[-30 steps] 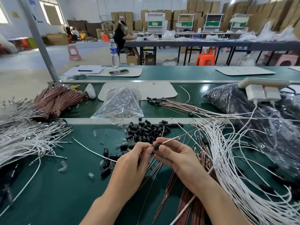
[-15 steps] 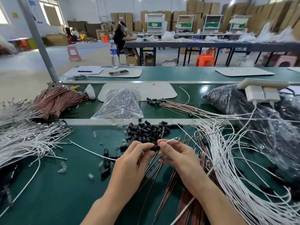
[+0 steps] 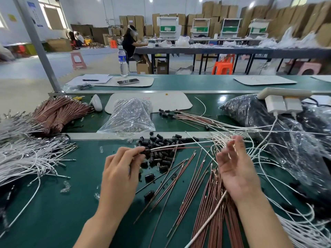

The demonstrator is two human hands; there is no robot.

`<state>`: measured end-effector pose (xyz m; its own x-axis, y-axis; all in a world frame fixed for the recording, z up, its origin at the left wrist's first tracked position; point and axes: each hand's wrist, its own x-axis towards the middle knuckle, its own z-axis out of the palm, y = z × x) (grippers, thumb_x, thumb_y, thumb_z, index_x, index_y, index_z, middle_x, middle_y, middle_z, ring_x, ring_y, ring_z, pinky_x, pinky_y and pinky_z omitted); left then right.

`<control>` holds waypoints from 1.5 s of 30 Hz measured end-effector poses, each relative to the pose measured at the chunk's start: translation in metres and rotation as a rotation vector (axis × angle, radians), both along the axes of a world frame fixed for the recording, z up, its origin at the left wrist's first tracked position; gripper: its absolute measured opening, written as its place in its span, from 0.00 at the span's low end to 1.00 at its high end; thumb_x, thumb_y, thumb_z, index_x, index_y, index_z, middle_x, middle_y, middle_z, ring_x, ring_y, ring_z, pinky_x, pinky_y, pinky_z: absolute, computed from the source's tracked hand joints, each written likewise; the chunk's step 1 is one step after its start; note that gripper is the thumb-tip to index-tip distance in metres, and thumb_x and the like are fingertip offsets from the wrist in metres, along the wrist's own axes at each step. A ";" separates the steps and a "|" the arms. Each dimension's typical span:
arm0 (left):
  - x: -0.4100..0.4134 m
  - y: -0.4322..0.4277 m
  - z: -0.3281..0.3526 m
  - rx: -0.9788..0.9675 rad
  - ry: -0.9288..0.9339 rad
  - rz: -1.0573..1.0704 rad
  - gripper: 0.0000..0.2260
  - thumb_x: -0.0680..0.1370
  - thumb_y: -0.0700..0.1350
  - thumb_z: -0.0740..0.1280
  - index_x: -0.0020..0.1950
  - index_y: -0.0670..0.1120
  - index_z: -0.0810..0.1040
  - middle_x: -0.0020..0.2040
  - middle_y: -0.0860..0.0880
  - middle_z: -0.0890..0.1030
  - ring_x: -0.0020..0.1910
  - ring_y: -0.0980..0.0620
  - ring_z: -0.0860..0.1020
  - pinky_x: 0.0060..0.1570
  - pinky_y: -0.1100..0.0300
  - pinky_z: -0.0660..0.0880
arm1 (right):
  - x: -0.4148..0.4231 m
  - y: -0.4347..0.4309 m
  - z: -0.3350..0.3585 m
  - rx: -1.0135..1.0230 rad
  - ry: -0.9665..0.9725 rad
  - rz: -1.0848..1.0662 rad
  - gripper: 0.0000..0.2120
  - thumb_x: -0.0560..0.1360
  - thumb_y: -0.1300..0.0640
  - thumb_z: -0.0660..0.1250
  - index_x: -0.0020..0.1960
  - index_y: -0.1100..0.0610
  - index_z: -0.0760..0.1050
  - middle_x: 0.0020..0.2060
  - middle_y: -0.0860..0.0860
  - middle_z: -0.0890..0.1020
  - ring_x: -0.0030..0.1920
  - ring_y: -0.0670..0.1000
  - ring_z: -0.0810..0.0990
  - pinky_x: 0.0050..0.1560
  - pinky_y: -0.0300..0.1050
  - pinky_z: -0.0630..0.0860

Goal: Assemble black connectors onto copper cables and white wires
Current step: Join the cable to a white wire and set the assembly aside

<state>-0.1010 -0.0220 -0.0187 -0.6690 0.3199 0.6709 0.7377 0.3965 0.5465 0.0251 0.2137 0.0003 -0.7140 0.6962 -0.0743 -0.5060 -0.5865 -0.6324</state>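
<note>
Black connectors (image 3: 161,154) loose on green bench (image 3: 53,212) (cardboard boxes (image 3: 220,13) along far wall)

Glossy clear plastic bag (image 3: 128,116); matt green, perhaps rubber, belt (image 3: 53,203).

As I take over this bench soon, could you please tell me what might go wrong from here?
Only the left hand holds the connector; the right hand is open, so the white wire and copper cable trailing from it may slip out if poorly seated. They could also snag the wire tangle or scatter the connector pile.
</note>
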 end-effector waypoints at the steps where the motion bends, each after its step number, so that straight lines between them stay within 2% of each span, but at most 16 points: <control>1: -0.002 -0.003 0.000 0.007 -0.009 0.017 0.13 0.80 0.50 0.63 0.62 0.50 0.80 0.50 0.60 0.77 0.49 0.53 0.71 0.49 0.63 0.68 | 0.004 0.004 0.000 -0.053 0.039 -0.032 0.06 0.74 0.49 0.73 0.45 0.51 0.84 0.41 0.46 0.83 0.39 0.43 0.81 0.42 0.36 0.81; 6: -0.009 -0.009 -0.003 -0.024 -0.007 0.105 0.11 0.81 0.48 0.65 0.61 0.49 0.80 0.49 0.58 0.78 0.48 0.55 0.69 0.51 0.56 0.70 | 0.013 0.016 -0.001 -0.236 0.239 -0.125 0.06 0.76 0.50 0.74 0.44 0.53 0.85 0.44 0.45 0.84 0.43 0.42 0.83 0.45 0.34 0.80; 9: -0.010 -0.009 -0.003 0.039 -0.143 0.038 0.09 0.82 0.45 0.65 0.60 0.50 0.80 0.48 0.59 0.77 0.43 0.55 0.75 0.45 0.60 0.73 | 0.014 0.019 0.000 -0.313 0.356 -0.148 0.06 0.77 0.53 0.73 0.50 0.55 0.84 0.50 0.48 0.85 0.48 0.43 0.84 0.47 0.34 0.80; 11: -0.006 -0.005 -0.001 0.121 -0.240 0.001 0.07 0.83 0.44 0.64 0.57 0.53 0.79 0.45 0.56 0.78 0.41 0.55 0.77 0.39 0.65 0.73 | 0.013 0.018 0.000 -0.280 0.371 -0.115 0.11 0.77 0.54 0.72 0.58 0.56 0.82 0.57 0.50 0.85 0.53 0.44 0.85 0.47 0.33 0.81; 13: -0.002 0.000 -0.001 0.235 -0.372 -0.019 0.05 0.83 0.46 0.63 0.54 0.56 0.77 0.38 0.52 0.79 0.36 0.58 0.77 0.34 0.70 0.72 | 0.009 0.011 0.000 -0.181 0.323 0.039 0.15 0.76 0.53 0.73 0.61 0.56 0.81 0.58 0.52 0.85 0.50 0.44 0.85 0.43 0.32 0.81; 16: 0.001 0.005 -0.002 0.333 -0.516 -0.069 0.05 0.83 0.49 0.63 0.55 0.56 0.78 0.36 0.52 0.81 0.28 0.62 0.73 0.31 0.72 0.70 | -0.001 -0.017 0.004 0.203 0.094 0.407 0.18 0.73 0.47 0.76 0.56 0.57 0.83 0.51 0.55 0.86 0.42 0.46 0.85 0.37 0.34 0.82; 18: 0.004 0.007 -0.004 0.336 -0.544 -0.126 0.05 0.83 0.49 0.64 0.55 0.55 0.79 0.35 0.53 0.81 0.26 0.62 0.72 0.29 0.71 0.69 | -0.011 -0.043 0.001 0.459 -0.129 0.578 0.21 0.74 0.45 0.73 0.59 0.58 0.83 0.54 0.58 0.86 0.45 0.51 0.86 0.39 0.38 0.82; 19: 0.006 0.008 -0.004 0.318 -0.548 -0.166 0.05 0.82 0.48 0.65 0.55 0.55 0.80 0.35 0.54 0.81 0.26 0.62 0.71 0.29 0.72 0.68 | -0.017 -0.054 -0.002 0.512 -0.210 0.608 0.21 0.75 0.46 0.71 0.62 0.58 0.81 0.55 0.57 0.86 0.47 0.52 0.86 0.41 0.39 0.82; 21: 0.012 0.011 -0.004 0.236 -0.545 -0.265 0.06 0.81 0.47 0.66 0.55 0.54 0.81 0.36 0.57 0.82 0.29 0.62 0.74 0.31 0.72 0.69 | -0.026 -0.067 -0.008 0.498 -0.271 0.542 0.20 0.75 0.50 0.70 0.65 0.56 0.79 0.56 0.55 0.86 0.51 0.53 0.86 0.42 0.41 0.83; 23: 0.017 0.014 -0.006 0.142 -0.514 -0.304 0.06 0.80 0.45 0.67 0.54 0.55 0.81 0.39 0.58 0.82 0.35 0.59 0.78 0.36 0.70 0.72 | -0.029 -0.068 -0.011 0.442 -0.241 0.438 0.15 0.74 0.54 0.70 0.60 0.55 0.83 0.55 0.56 0.86 0.51 0.54 0.86 0.42 0.42 0.83; 26: 0.020 0.018 -0.006 0.112 -0.471 -0.292 0.08 0.80 0.42 0.68 0.55 0.55 0.82 0.43 0.59 0.82 0.40 0.58 0.79 0.41 0.69 0.73 | -0.029 -0.068 -0.012 0.462 -0.223 0.407 0.12 0.73 0.55 0.72 0.55 0.55 0.86 0.54 0.58 0.86 0.53 0.55 0.86 0.44 0.42 0.83; 30: 0.023 0.019 -0.006 0.090 -0.437 -0.306 0.09 0.79 0.47 0.69 0.58 0.55 0.81 0.47 0.61 0.82 0.47 0.59 0.81 0.47 0.70 0.74 | -0.033 -0.072 -0.014 0.447 -0.242 0.324 0.09 0.70 0.55 0.74 0.49 0.55 0.87 0.47 0.58 0.87 0.46 0.52 0.86 0.44 0.39 0.82; 33: 0.021 0.019 -0.007 0.158 -0.505 -0.296 0.11 0.78 0.54 0.68 0.59 0.58 0.79 0.46 0.60 0.83 0.47 0.57 0.81 0.47 0.69 0.75 | -0.033 -0.066 -0.014 0.336 -0.218 0.247 0.09 0.69 0.57 0.73 0.47 0.57 0.88 0.45 0.58 0.87 0.42 0.51 0.86 0.42 0.38 0.82; 36: 0.020 0.017 -0.008 0.200 -0.536 -0.281 0.07 0.79 0.52 0.68 0.56 0.59 0.80 0.44 0.58 0.83 0.45 0.56 0.82 0.45 0.69 0.75 | -0.033 -0.061 -0.014 0.258 -0.184 0.234 0.08 0.69 0.59 0.72 0.46 0.58 0.88 0.45 0.58 0.87 0.41 0.50 0.86 0.41 0.37 0.82; 39: 0.018 0.016 -0.008 0.193 -0.544 -0.283 0.05 0.80 0.49 0.68 0.53 0.58 0.82 0.42 0.58 0.83 0.43 0.55 0.82 0.43 0.70 0.75 | -0.031 -0.061 -0.013 0.267 -0.184 0.248 0.08 0.70 0.58 0.72 0.46 0.58 0.88 0.46 0.57 0.87 0.41 0.50 0.86 0.41 0.37 0.82; 45: 0.020 0.016 -0.006 0.183 -0.544 -0.307 0.06 0.78 0.54 0.67 0.52 0.57 0.82 0.40 0.58 0.83 0.41 0.56 0.81 0.42 0.68 0.75 | -0.029 -0.058 -0.013 0.287 -0.196 0.249 0.09 0.70 0.58 0.73 0.48 0.58 0.87 0.48 0.58 0.87 0.43 0.51 0.86 0.42 0.37 0.82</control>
<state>-0.0807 -0.0056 -0.0242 -0.8251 0.4631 0.3238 0.4012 0.0766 0.9128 -0.0040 0.1561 -0.0128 -0.8547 0.5163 -0.0541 -0.2247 -0.4618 -0.8580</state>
